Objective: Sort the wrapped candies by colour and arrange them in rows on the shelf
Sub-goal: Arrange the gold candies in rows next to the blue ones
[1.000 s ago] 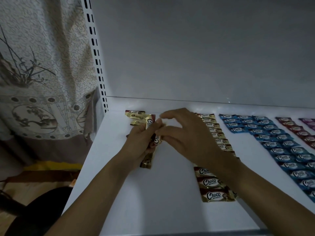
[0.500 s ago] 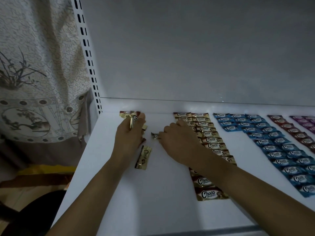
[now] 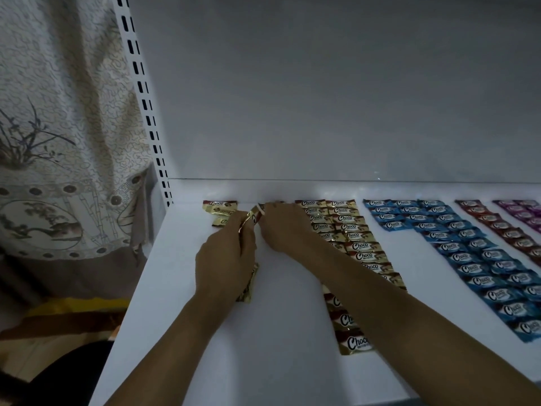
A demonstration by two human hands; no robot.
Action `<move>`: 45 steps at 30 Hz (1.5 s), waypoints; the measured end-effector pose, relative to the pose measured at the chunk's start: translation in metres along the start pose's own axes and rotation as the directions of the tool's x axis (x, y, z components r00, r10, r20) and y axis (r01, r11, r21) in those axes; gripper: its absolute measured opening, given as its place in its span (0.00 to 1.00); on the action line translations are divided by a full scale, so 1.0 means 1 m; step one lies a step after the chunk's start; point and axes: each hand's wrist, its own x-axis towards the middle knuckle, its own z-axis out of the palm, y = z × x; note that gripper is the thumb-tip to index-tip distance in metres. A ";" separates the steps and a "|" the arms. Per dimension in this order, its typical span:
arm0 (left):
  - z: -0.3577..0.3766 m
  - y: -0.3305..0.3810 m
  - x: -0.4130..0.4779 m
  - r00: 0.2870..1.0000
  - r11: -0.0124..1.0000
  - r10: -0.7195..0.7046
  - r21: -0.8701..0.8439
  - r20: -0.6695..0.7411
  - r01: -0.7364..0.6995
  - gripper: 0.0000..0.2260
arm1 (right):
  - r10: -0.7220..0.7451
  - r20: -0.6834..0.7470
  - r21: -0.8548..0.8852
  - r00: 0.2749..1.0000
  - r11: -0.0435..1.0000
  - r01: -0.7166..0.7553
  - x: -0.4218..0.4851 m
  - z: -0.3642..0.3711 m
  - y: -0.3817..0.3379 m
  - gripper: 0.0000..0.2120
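On the white shelf lie rows of wrapped candies: gold ones, blue ones, dark red ones and purple ones at the far right. My left hand grips a bunch of gold candies that sticks out above and below the fist. My right hand pinches one gold candy at the top of that bunch, near the back of the shelf. A few gold candies lie at the back left, partly behind my left hand.
The shelf's grey back wall rises right behind the rows. A perforated white upright stands at the left edge, with a patterned curtain beyond it. A yellow thing lies on the floor below.
My right hand has moved back from the middle of the shelf to the top of the bunch in my left hand. Both hands sit closer together, near the back wall.
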 end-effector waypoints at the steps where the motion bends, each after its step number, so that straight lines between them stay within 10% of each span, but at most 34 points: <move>1: 0.000 0.000 0.000 0.999 0.997 -0.034 -0.069 0.011 0.035 0.09 | 0.002 -0.009 0.012 1.000 1.000 -0.002 0.003 0.000 0.000 0.19; 10: 0.005 0.002 0.004 0.996 0.969 -0.065 -0.236 0.062 0.078 0.11 | 0.098 0.032 0.028 0.995 0.995 -0.099 0.011 -0.005 0.008 0.13; 16: 0.006 0.000 0.008 0.984 0.928 -0.106 -0.343 0.141 0.150 0.13 | 0.121 -0.173 0.373 0.977 0.926 -0.049 -0.005 -0.031 0.024 0.09; 19: 0.005 0.001 0.008 0.989 0.920 -0.081 -0.373 0.125 0.123 0.13 | 0.198 0.113 0.913 0.974 0.367 -0.181 -0.019 -0.055 0.024 0.14; 22: 0.002 0.003 0.009 0.990 0.894 -0.085 -0.431 0.116 0.127 0.12 | 0.119 0.286 0.958 0.951 -0.017 -0.286 -0.034 -0.069 0.029 0.12; 29: 0.000 -0.001 0.003 0.987 0.993 0.082 -0.099 0.138 -0.069 0.17 | 0.174 0.107 0.984 0.979 0.121 -0.129 -0.051 -0.049 0.025 0.04; 34: 0.004 -0.006 0.006 0.999 0.942 -0.048 -0.333 0.000 0.045 0.10 | -0.003 0.067 0.596 0.998 0.802 -0.038 -0.041 -0.018 0.031 0.10; 40: 0.002 -0.003 0.003 0.991 0.961 0.083 -0.255 -0.107 -0.108 0.24 | -0.094 -0.225 0.297 0.970 0.941 0.161 -0.062 -0.010 0.023 0.14; 45: 0.007 -0.004 0.006 0.997 0.895 -0.065 -0.444 -0.039 0.041 0.23 | -0.171 -0.130 0.185 0.977 0.964 0.193 -0.071 -0.004 0.015 0.18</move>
